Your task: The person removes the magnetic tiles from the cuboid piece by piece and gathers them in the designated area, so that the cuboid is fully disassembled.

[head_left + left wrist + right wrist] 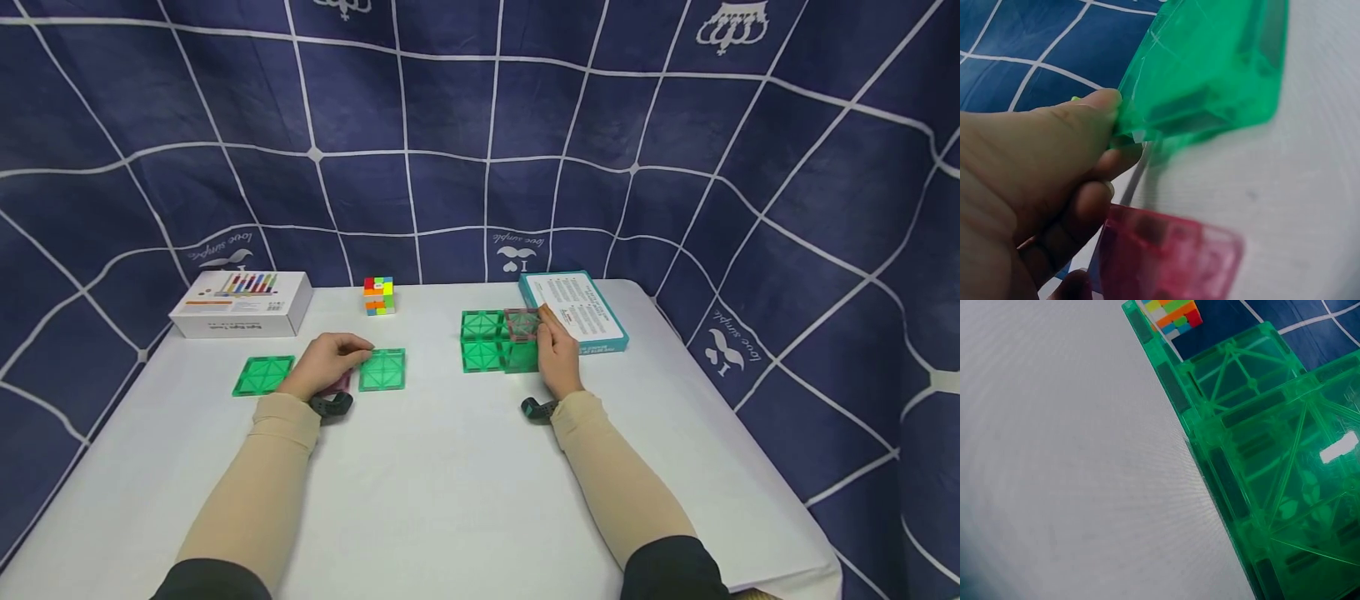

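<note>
My left hand [324,364] pinches the edge of a green magnetic tile [1210,69] between thumb and fingertips; it is tilted in the left wrist view. Below that hand lies a pink magnetic tile [1169,256], partly hidden by the hand in the head view. Another green tile [264,376] lies flat to its left. My right hand [559,358] grips the right end of a magnetic-tile structure [482,356], fingertips at the edge of its pink top tile [522,324]. The right wrist view shows the structure's green panels [1285,481], but not the fingers.
A white box [240,307] stands at the back left, with a colourful puzzle cube [378,296] to its right. Behind the structure, a teal-edged box [576,308] lies close to my right hand. A blue gridded curtain [450,125] hangs beyond the white table [435,483].
</note>
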The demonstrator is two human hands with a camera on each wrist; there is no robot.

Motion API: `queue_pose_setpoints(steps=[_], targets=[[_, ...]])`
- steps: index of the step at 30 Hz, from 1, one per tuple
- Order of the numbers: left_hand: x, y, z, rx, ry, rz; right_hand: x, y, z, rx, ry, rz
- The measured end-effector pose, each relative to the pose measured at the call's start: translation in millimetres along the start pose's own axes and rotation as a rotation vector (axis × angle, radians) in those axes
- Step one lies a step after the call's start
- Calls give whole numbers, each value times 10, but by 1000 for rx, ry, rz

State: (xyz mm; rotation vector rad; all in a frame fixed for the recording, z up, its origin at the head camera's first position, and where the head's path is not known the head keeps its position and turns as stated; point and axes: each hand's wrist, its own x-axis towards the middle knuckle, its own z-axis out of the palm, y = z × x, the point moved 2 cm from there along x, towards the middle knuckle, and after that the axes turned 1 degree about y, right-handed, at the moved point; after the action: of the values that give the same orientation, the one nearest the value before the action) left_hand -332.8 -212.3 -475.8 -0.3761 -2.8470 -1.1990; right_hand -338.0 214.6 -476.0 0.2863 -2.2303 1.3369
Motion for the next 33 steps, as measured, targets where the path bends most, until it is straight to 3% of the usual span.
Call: queue_pose_setpoints(steps=[15,27,30,33], targets=[[35,37,48,56,-17,-16,-9,10,-35,-13,4,22],[42,81,86,125,-38,-19,-5,27,-42,8,9,-12],[49,121,80,195,0,11,1,39,-21,8,11,-25],[73,258,91,231,66,38,1,50,3,10,14,-35]])
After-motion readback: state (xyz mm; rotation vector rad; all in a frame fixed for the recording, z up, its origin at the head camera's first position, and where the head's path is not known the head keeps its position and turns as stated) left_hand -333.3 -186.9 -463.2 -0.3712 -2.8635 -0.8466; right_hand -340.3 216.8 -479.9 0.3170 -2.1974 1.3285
